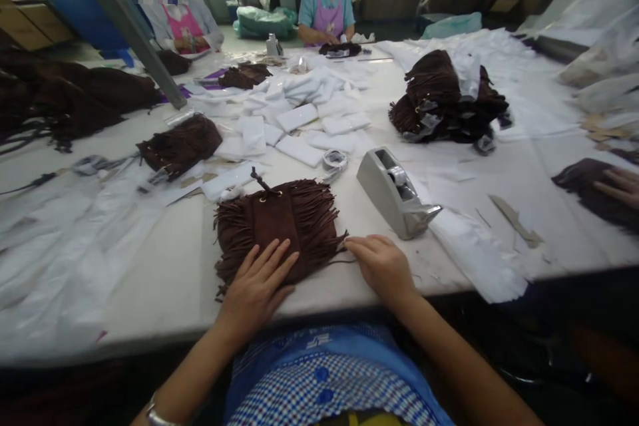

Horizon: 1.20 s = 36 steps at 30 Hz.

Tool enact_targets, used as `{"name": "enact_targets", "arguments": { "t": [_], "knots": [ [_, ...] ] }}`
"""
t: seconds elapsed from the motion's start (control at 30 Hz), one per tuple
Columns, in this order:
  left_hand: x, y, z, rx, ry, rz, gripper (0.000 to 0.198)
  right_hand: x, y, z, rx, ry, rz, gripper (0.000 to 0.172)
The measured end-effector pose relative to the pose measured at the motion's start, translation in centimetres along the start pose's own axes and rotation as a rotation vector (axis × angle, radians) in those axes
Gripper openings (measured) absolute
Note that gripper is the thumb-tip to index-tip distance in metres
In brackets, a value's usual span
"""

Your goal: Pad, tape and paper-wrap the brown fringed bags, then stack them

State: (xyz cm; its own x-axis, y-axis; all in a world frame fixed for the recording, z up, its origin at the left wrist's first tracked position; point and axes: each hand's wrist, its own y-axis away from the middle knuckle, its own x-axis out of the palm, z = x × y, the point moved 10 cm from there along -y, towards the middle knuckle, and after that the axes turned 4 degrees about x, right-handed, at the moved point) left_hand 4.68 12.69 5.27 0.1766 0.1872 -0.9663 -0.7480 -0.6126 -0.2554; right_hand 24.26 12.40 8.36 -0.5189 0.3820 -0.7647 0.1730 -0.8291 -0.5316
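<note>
A dark brown fringed bag (pixel 273 219) lies flat on the table in front of me, with metal eyelets and a knotted cord at its top. My left hand (pixel 262 279) rests on its lower front, fingers stretched out over the leather. At the bag's right edge, my right hand (pixel 382 265) has thumb and fingers pinched together on a strand of the fringe (pixel 341 244). Just beyond that hand stands a grey tape dispenser (pixel 392 196). A roll of clear tape (pixel 334 161) lies behind the bag.
White packets (pixel 299 118) are heaped mid-table. More brown bags pile up at the back right (pixel 444 103) and left (pixel 182 146). Clear plastic sheets (pixel 70 246) cover the left side. A co-worker's hand (pixel 622 186) touches dark material at far right. Two people work across the table.
</note>
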Motion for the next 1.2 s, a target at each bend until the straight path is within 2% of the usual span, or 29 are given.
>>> {"name": "enact_targets", "arguments": {
  "t": [0.1,0.2,0.37,0.47,0.57,0.63,0.73,0.87,0.97,1.03,1.13,1.2],
  "knots": [
    [-0.7,-0.4,0.1,-0.012,0.028,-0.031,0.058,-1.1,-0.8,0.5,0.027,-0.073,-0.041,0.033],
    [-1.2,-1.1,0.3,-0.013,0.058,-0.028,0.062,0.3,-2.2,1.2,0.025,-0.206,0.031,0.035],
    [-1.2,-1.3,2.2,-0.013,0.128,-0.059,0.053,2.8,-2.4,-2.4,0.302,-0.303,0.095,0.036],
    [-1.3,-1.1,3.1,-0.023,0.177,-0.118,0.053,4.7,-2.0,-2.7,0.364,-0.478,0.175,0.057],
    [-1.1,-1.0,3.1,-0.043,0.232,-0.139,0.056,5.5,-2.4,-2.7,0.410,-0.484,0.141,0.081],
    [-0.9,-0.8,2.9,-0.055,0.240,-0.132,0.056,5.6,-2.9,-2.2,0.376,-0.383,0.100,0.077],
    [-0.8,-0.4,2.5,-0.066,0.213,-0.118,0.057,5.1,-2.8,-0.5,0.234,-0.238,0.063,0.060],
    [-0.5,0.3,2.1,-0.085,0.208,-0.085,0.068,3.5,-0.4,0.9,0.160,-0.094,-0.007,0.053],
    [-0.5,0.6,1.7,-0.094,0.218,-0.065,0.071,1.9,1.5,1.1,0.193,-0.011,-0.088,0.038],
    [-0.6,0.6,1.6,-0.094,0.218,-0.064,0.071,1.3,2.3,0.6,0.269,-0.011,-0.109,0.032],
    [-0.6,0.4,1.2,-0.072,0.213,-0.063,0.071,1.4,2.5,-0.7,0.411,-0.132,-0.103,0.037],
    [-0.6,0.3,0.8,-0.061,0.200,-0.068,0.071,1.8,2.1,-0.7,0.419,-0.243,-0.102,0.036]
  ]
}}
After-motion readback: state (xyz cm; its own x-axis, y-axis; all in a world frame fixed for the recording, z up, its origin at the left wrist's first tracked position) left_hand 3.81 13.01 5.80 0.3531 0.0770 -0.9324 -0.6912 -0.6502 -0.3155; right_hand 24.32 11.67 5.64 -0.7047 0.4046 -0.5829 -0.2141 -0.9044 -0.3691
